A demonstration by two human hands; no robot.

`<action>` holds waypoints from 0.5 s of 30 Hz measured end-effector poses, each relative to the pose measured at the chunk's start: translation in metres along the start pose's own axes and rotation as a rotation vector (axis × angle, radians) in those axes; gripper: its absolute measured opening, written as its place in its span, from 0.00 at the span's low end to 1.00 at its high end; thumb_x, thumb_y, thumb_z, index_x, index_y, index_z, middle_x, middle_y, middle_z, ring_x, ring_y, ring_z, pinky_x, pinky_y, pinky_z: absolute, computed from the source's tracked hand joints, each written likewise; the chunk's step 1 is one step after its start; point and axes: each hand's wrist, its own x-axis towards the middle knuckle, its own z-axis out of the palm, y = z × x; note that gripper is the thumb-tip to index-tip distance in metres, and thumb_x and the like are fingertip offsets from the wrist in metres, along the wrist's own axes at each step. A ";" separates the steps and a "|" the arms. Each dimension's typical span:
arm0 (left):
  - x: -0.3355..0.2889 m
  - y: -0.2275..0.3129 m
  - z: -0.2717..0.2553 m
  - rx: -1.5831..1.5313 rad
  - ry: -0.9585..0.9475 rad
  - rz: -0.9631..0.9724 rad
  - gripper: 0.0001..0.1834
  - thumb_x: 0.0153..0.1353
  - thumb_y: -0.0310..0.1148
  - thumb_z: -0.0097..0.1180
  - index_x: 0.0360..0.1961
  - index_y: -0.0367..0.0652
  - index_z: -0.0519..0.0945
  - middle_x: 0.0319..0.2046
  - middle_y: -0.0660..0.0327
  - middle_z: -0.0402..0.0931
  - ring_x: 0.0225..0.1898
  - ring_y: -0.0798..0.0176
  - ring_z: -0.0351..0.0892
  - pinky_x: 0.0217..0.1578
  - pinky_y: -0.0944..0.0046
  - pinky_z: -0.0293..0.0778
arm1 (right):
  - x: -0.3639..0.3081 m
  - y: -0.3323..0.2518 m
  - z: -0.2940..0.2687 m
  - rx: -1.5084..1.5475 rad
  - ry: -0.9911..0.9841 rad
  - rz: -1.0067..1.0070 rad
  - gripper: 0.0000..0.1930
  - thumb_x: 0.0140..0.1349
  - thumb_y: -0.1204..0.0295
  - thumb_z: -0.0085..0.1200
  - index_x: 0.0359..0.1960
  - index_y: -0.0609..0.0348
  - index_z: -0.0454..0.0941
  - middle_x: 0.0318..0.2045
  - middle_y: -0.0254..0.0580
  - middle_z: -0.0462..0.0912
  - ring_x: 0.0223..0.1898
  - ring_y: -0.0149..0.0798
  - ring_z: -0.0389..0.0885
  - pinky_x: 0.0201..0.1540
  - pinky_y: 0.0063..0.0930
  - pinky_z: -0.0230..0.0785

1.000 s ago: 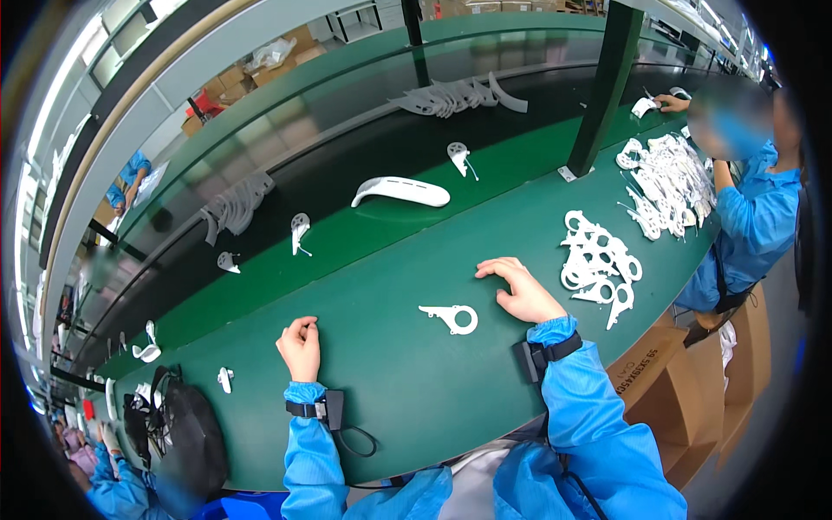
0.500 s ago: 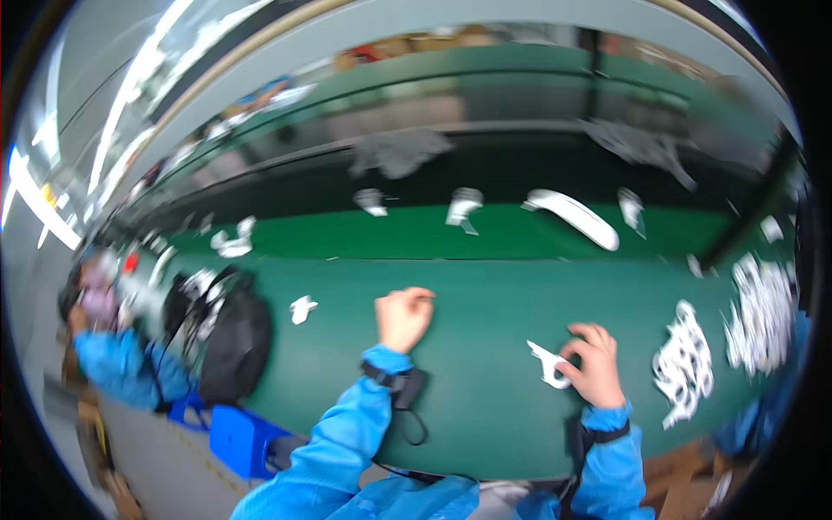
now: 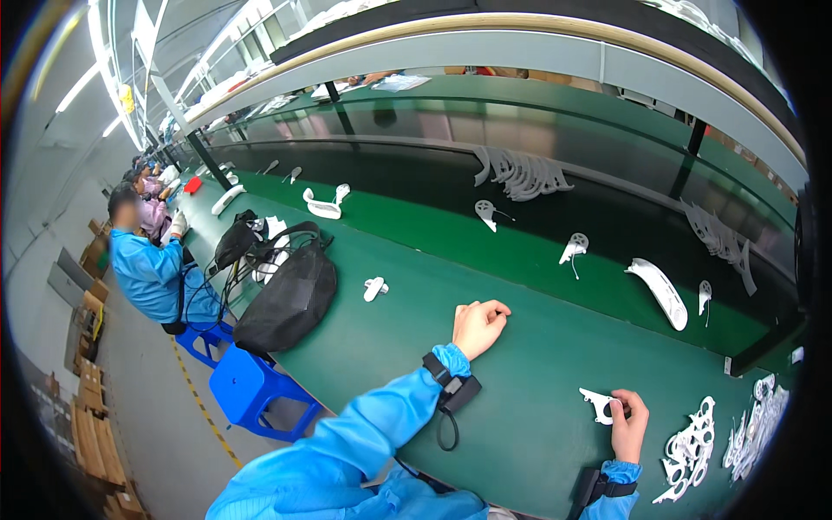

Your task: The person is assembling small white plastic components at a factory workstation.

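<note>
My right hand (image 3: 630, 423) pinches a white plastic part (image 3: 597, 404) between thumb and fingers, just above or on the green table. This part has a rounded opening and a narrow pointed arm reaching left. My left hand (image 3: 481, 329) rests over the middle of the table with its fingers curled in; nothing shows in it, though the palm side is hidden. To its left lies a small white piece (image 3: 375, 289). A pile of white ring-shaped parts (image 3: 691, 451) is to the right of my right hand, and a second white heap (image 3: 757, 427) lies beyond it.
A green conveyor belt (image 3: 520, 303) runs behind the table, carrying a curved white shell (image 3: 659, 293) and small white wheel parts (image 3: 575, 249). A black bag (image 3: 290, 295) lies on the left. Blue stools (image 3: 251, 387) and a seated co-worker (image 3: 152, 264) are further left.
The view has swung left, so the table and belt appear slanted and more of the aisle shows. My right hand still holds the white plastic part; my left hand stays curled.
</note>
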 end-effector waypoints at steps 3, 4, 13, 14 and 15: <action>0.040 -0.031 -0.026 -0.533 -0.172 -0.032 0.12 0.55 0.21 0.50 0.40 0.36 0.80 0.22 0.65 0.76 0.21 0.74 0.71 0.26 0.70 0.72 | 0.003 0.005 0.007 0.180 0.054 0.095 0.06 0.56 0.81 0.54 0.36 0.63 0.74 0.22 0.29 0.71 0.23 0.23 0.66 0.26 0.19 0.59; 0.062 -0.033 -0.052 -0.544 -0.137 -0.058 0.14 0.54 0.20 0.48 0.42 0.36 0.79 0.21 0.65 0.75 0.21 0.73 0.72 0.24 0.69 0.72 | 0.000 0.004 0.008 0.283 0.084 0.160 0.07 0.57 0.81 0.54 0.37 0.62 0.71 0.22 0.28 0.70 0.23 0.21 0.65 0.25 0.17 0.57; 0.171 -0.247 -0.242 0.932 0.205 -0.472 0.30 0.60 0.31 0.44 0.65 0.62 0.59 0.56 0.49 0.69 0.50 0.43 0.76 0.49 0.44 0.73 | -0.051 -0.011 0.011 0.163 0.136 0.206 0.25 0.53 0.86 0.50 0.55 0.61 0.64 0.34 0.33 0.74 0.32 0.24 0.68 0.35 0.16 0.60; 0.171 -0.276 -0.255 0.898 0.130 -0.546 0.32 0.61 0.32 0.44 0.67 0.66 0.55 0.57 0.49 0.69 0.51 0.44 0.76 0.49 0.44 0.73 | -0.052 -0.019 0.015 0.133 0.123 0.184 0.27 0.51 0.84 0.52 0.55 0.61 0.64 0.36 0.36 0.75 0.36 0.28 0.69 0.40 0.20 0.60; 0.167 -0.287 -0.248 0.855 0.101 -0.525 0.36 0.59 0.28 0.44 0.69 0.65 0.53 0.57 0.46 0.69 0.54 0.42 0.74 0.52 0.45 0.71 | -0.056 -0.028 0.021 0.094 0.127 0.180 0.28 0.48 0.82 0.54 0.55 0.62 0.65 0.38 0.38 0.76 0.39 0.32 0.69 0.45 0.24 0.59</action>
